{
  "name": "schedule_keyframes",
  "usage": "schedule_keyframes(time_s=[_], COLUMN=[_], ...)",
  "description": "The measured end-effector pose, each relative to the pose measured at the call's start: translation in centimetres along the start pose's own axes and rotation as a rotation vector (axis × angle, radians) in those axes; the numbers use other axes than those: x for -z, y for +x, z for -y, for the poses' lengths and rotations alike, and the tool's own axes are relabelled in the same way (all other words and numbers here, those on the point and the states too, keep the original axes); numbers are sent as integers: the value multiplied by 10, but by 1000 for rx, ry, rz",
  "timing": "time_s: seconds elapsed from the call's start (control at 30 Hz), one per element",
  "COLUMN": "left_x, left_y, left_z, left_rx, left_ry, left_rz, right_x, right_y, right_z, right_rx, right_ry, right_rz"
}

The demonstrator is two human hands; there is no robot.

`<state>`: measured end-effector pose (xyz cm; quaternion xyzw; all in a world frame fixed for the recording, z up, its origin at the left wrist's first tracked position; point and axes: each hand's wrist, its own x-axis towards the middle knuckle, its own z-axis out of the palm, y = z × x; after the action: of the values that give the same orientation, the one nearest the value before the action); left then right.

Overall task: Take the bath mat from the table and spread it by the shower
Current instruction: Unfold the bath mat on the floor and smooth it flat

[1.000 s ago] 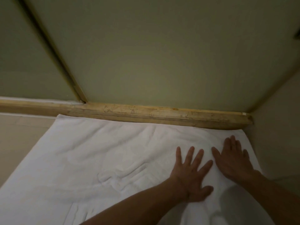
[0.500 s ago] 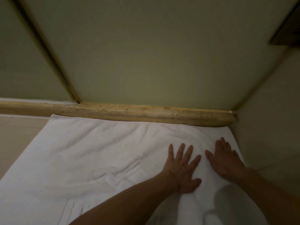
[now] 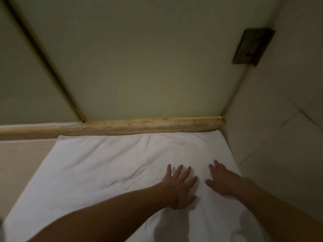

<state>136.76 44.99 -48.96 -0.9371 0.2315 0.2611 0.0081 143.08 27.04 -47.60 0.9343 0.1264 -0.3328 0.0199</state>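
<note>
Pressing flat on the white bath mat, both hands lie palm down with fingers straight and spread, grasping nothing. The left hand rests on the mat's right half, its forearm reaching in from the near left. The right hand lies just beside it, close to the mat's right edge, with a narrow strip of cloth showing between the two. The mat is spread on the floor in the far right corner. Its far edge touches the tan stone threshold of the shower, and its right edge runs along the side wall. Shallow creases cross the mat's middle, left of the left hand. Above the threshold stands the pale green shower panel, with a slanting metal strip at its left. A dark rectangular plate, blurred, sits high near the side wall.
</note>
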Motion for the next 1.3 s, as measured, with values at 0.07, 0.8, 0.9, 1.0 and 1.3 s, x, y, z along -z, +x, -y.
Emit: schedule_keyframes(time_s=[0.07,0.8,0.9,1.0,1.3], left_x=[-12,-93,-101,-110,-126], left_y=[-6,-48,-57,-62,-55], left_z=[-8,-114,-122,-130,-149], left_rx=[75,47,13,-26,-59], left_ry=[-112,-83,-80,-68,-9], left_rz=[-6,-316,-321,-292,-247], right_x=[0,-173,-194,-212,-227], right_y=[-18,-155,-172,-185,-188], right_z=[5,28,33,32,13], right_rx=[28,-192,-239,-250,-246], right_ry=[-36,234,254,245,165], right_rz=[9,-293,-317,-308,-281])
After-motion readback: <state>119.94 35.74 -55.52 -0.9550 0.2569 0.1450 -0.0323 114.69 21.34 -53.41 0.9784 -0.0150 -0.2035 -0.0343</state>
